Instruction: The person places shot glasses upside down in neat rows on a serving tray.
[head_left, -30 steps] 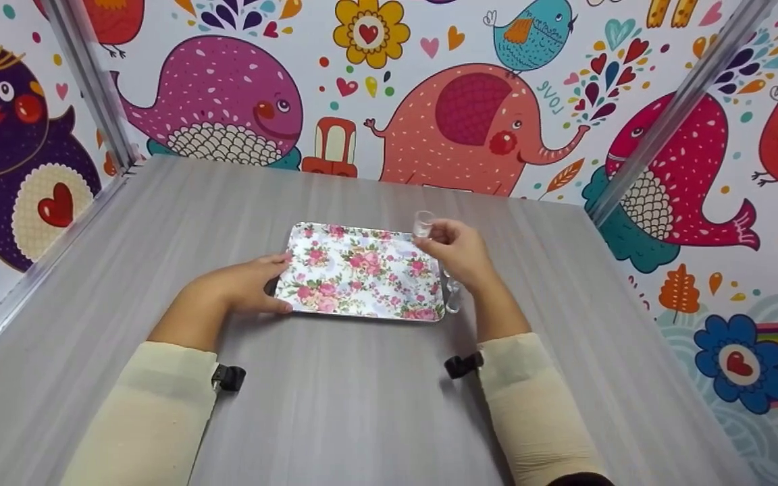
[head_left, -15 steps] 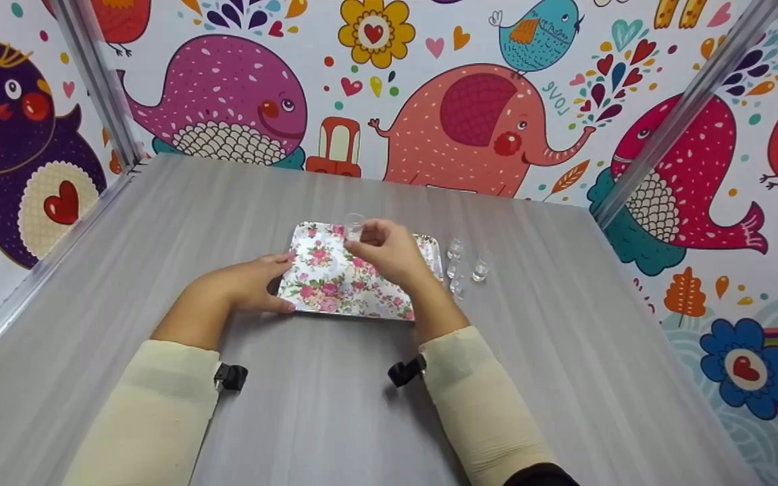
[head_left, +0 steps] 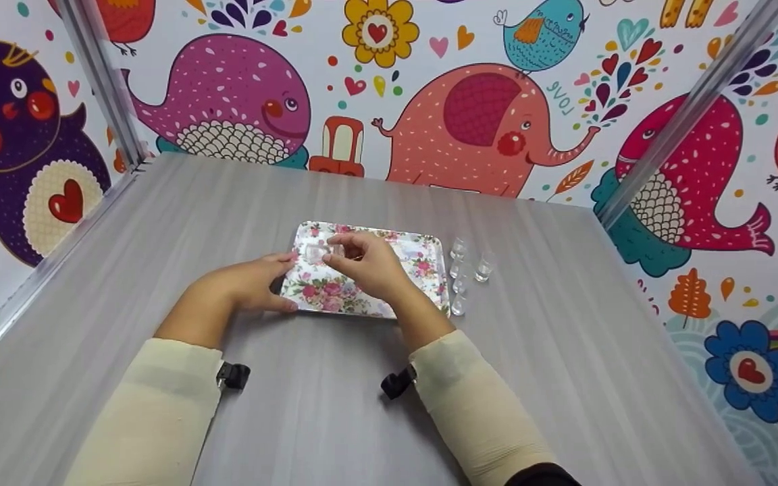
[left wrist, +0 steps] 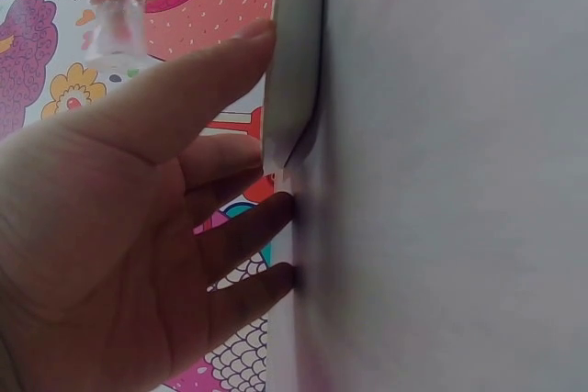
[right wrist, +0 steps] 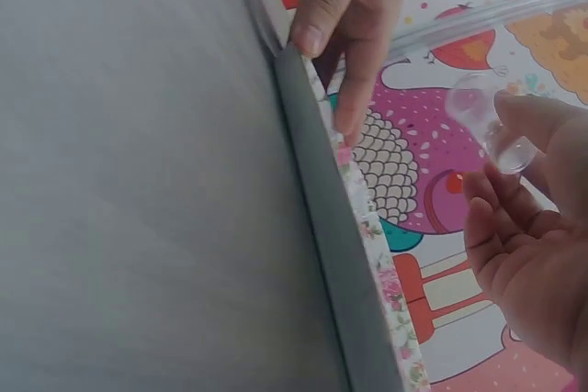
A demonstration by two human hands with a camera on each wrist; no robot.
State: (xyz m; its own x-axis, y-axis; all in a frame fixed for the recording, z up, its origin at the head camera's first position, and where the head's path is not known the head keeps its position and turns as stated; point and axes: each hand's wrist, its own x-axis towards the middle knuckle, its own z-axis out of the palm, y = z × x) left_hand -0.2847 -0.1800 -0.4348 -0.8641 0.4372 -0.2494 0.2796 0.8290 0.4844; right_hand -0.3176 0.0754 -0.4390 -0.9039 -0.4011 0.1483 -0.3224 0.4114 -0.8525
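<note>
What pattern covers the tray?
The tray has a pink and green floral print on white, clearest in the head view.

Head cam is bright with fairly even light, direction hard to call, and soft shadows on the table (head_left: 308, 412) beside the sleeves (head_left: 146, 412); the held clear cup (head_left: 317, 254) nearly washes out against the tray (head_left: 335, 297). Both wrist cams run dimmer and hazy: table is a soft grey blur, and the left hand (left wrist: 129, 218) sits in shade.
</note>
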